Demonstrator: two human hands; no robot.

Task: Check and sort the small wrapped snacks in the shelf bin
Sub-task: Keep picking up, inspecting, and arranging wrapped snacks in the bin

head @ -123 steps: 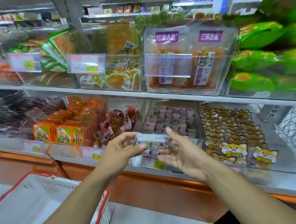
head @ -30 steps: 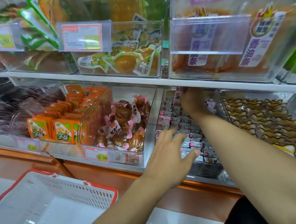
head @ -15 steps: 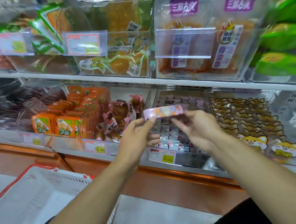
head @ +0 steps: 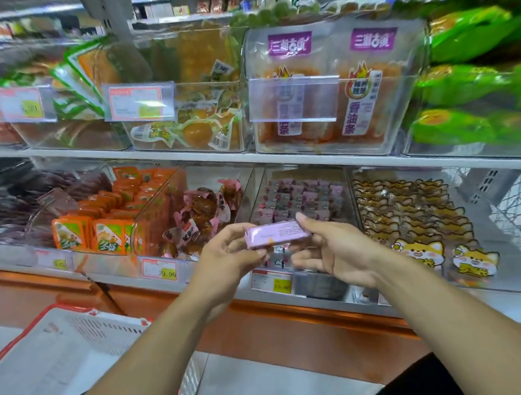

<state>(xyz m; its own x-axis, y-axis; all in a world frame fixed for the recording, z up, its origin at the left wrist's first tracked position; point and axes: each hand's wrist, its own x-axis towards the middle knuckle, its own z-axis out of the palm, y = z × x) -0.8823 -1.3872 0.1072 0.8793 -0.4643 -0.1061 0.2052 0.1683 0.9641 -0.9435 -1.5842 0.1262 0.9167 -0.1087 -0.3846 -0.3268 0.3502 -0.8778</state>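
Both bare forearms reach forward and converge in front of the shelf bin (head: 301, 201), which serves as the landmark here. The left hand (head: 229, 256) is just below and left of the bin's front, fingers curled, pinching the left end of a pink snack bar (head: 276, 233). The right hand (head: 331, 248) is below the bin's front edge, thumb on the bar's right end, remaining fingers spread beneath, seemingly relaxed.

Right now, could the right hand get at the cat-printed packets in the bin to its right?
Probably yes: the right hand only pinches the pink snack bar, and the cat-printed packets lie uncovered in an open-fronted bin.
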